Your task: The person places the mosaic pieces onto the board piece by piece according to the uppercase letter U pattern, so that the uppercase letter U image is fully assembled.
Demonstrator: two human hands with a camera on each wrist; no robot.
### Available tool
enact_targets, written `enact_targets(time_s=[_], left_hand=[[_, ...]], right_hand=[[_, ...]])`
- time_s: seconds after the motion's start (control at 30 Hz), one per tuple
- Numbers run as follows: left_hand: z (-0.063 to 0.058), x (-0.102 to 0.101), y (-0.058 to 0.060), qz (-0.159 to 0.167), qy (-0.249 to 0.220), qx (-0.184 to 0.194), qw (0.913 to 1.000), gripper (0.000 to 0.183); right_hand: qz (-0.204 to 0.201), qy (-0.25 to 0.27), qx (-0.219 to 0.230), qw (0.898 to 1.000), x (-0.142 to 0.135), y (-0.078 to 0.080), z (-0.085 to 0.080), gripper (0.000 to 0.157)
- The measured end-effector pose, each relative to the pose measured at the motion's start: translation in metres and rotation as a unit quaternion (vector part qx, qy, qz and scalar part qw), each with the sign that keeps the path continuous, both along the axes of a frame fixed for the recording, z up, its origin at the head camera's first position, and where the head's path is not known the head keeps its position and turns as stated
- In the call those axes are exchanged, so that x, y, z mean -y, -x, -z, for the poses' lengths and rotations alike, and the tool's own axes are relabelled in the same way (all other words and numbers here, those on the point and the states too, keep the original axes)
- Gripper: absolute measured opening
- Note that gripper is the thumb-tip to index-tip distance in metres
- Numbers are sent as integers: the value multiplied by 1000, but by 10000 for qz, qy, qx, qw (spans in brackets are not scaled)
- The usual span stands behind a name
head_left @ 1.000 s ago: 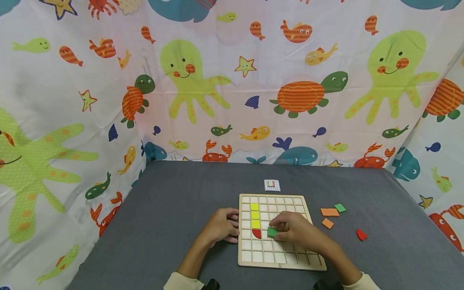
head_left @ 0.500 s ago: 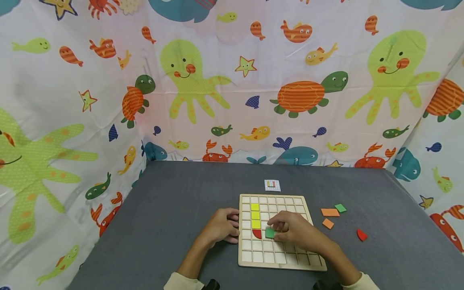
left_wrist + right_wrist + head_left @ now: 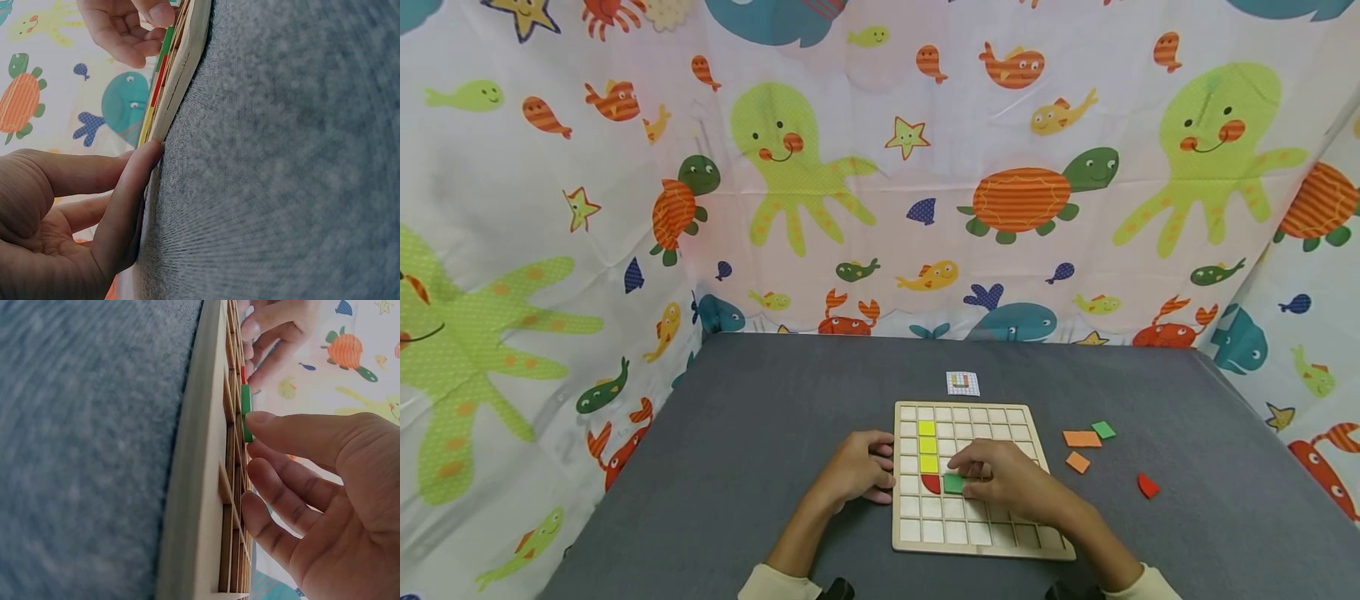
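Observation:
A wooden grid board [image 3: 943,546] lies on the dark grey table. In its second column are several yellow square tiles [image 3: 928,446], with a red quarter-circle tile [image 3: 931,483] below them. My right hand [image 3: 1009,479] pinches a green square tile [image 3: 953,483] just right of the red one. The right wrist view shows the thumb [image 3: 262,419] on the green tile's near end, the other fingers bent over the grid. Against the board's left edge rests my left hand [image 3: 854,467], its thumb and fingertips touching the side.
Beyond the board lies a small card [image 3: 962,383] printed with a coloured grid pattern. To the right are an orange rectangle [image 3: 1082,438], an orange square [image 3: 1078,462], a green tile [image 3: 1103,430] and a red quarter-circle [image 3: 1147,486]. A sea-animal curtain [image 3: 880,183] surrounds the table.
My right hand has shifted slightly left with the green tile, from a gap beside the red quarter-circle to right next to it. The left hand has stayed at the board's edge.

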State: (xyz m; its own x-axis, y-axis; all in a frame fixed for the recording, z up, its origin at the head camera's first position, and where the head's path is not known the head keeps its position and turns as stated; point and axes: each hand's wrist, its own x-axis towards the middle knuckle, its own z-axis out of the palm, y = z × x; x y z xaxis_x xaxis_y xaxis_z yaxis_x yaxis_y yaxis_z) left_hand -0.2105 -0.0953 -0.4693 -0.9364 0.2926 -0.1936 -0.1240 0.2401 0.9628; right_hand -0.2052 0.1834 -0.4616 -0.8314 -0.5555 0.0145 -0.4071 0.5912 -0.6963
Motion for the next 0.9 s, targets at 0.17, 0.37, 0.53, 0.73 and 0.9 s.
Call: enact_targets(time_s=[0.17, 0.37, 0.53, 0.73, 0.9], left_hand=[[0, 1, 0, 19, -6, -20, 10000, 66], [0, 0, 0, 28, -8, -18, 10000, 66], [0, 0, 1, 39, -9, -18, 10000, 66], [0, 0, 1, 47, -14, 9, 10000, 66], [1, 1, 1, 45, -26, 6, 10000, 68]], right_hand=[[-75, 62, -63, 9999, 0, 0, 1, 30], [-144, 10, -238, 9996, 1, 1, 1, 29], [-36, 19, -146, 9999, 0, 0, 0, 29], [195, -10, -117, 9997, -5, -2, -2, 31], [317, 58, -219, 9992, -13, 0, -4, 30]])
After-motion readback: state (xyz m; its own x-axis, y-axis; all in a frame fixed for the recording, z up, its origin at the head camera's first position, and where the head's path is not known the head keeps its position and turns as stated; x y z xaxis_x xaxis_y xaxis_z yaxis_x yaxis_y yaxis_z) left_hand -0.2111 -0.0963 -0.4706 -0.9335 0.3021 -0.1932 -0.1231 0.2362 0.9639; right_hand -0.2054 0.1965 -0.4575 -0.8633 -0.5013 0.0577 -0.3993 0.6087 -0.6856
